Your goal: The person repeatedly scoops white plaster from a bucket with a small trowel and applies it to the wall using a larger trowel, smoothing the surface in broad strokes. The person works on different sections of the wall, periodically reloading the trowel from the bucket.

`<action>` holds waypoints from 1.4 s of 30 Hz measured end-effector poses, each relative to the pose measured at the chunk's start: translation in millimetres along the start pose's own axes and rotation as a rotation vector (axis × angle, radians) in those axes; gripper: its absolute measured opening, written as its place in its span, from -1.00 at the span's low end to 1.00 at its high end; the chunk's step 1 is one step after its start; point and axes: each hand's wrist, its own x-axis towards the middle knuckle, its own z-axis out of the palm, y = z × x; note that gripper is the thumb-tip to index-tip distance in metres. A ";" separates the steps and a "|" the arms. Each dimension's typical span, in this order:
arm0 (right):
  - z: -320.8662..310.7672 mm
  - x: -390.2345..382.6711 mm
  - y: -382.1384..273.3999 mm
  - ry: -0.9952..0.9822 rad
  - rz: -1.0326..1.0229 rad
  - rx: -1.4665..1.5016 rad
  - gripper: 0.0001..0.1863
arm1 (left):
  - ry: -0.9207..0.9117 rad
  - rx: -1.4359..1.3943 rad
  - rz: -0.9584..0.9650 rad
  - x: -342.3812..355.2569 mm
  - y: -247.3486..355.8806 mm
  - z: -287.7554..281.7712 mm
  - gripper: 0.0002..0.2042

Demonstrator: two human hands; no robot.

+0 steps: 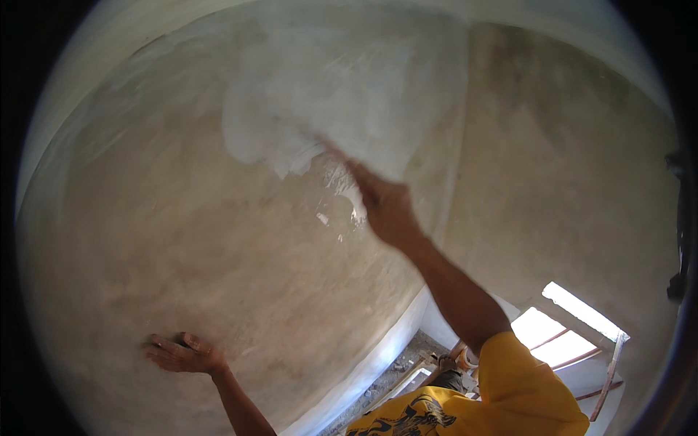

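My right hand [389, 211] is raised to the wall, its fingers closed round a thin, flat tool that looks like a plastering trowel [332, 147]. Seen nearly edge-on and smeared by motion, the tool's exact kind is unclear. Its far end lies over a pale, wet-looking plaster patch [291, 94] spread across the upper wall. Just below the tool are shiny smears and small white dabs [342, 192]. Lower left, my left hand [185, 354] rests against the brownish wall [182, 247], fingers stretched out and nothing held in it.
A vertical corner line [456, 145] separates this wall from another brownish wall [560, 160] on the right. At lower right is a bright window opening [552, 338] with a wooden pole [609, 378] beside it. Rubble and boards [407, 370] lie far below. Dark objects [680, 225] edge the right side.
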 end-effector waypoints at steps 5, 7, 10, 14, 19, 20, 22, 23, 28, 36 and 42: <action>42.3 -37.4 41.7 -0.296 -0.224 -0.382 -0.49 | 0.014 -0.016 0.011 -9.0 -4.0 3.8 -0.33; 37.2 -52.4 45.0 -0.572 -0.111 -0.132 -0.48 | 0.013 -0.002 0.022 -10.7 -6.7 5.8 -0.33; 5.7 -19.0 52.6 -0.055 -0.063 -0.205 -0.48 | 0.000 -0.005 0.021 -11.2 -9.8 8.8 -0.33; -8.3 40.5 57.1 0.085 0.123 -0.133 -0.46 | 0.025 0.026 0.045 -12.4 -11.6 10.2 -0.34; -3.9 13.9 26.9 -0.737 0.001 -0.092 -0.43 | 0.049 0.086 0.043 -8.7 -7.4 9.4 -0.33; -16.2 19.3 24.0 -0.501 -0.122 -0.257 -0.49 | 0.037 0.078 0.019 -8.3 -8.1 9.0 -0.32; -55.2 78.3 28.4 -0.080 0.017 -0.208 -0.57 | 0.044 0.079 0.030 -5.4 -7.7 7.6 -0.32; -74.8 113.6 33.7 0.105 0.044 -0.255 -0.56 | 0.052 0.079 0.048 -3.5 -7.2 6.2 -0.32; -55.3 149.2 36.4 -0.167 -0.036 -0.444 -0.41 | 0.069 0.043 0.044 -2.3 -4.7 2.5 -0.32; -42.0 68.5 67.5 -0.121 -0.151 -0.340 -0.51 | 0.048 0.069 0.069 0.1 0.1 -2.1 -0.37; -111.2 232.1 94.0 0.271 0.043 -0.243 -0.57 | 0.017 0.055 0.037 2.5 7.1 -6.7 -0.35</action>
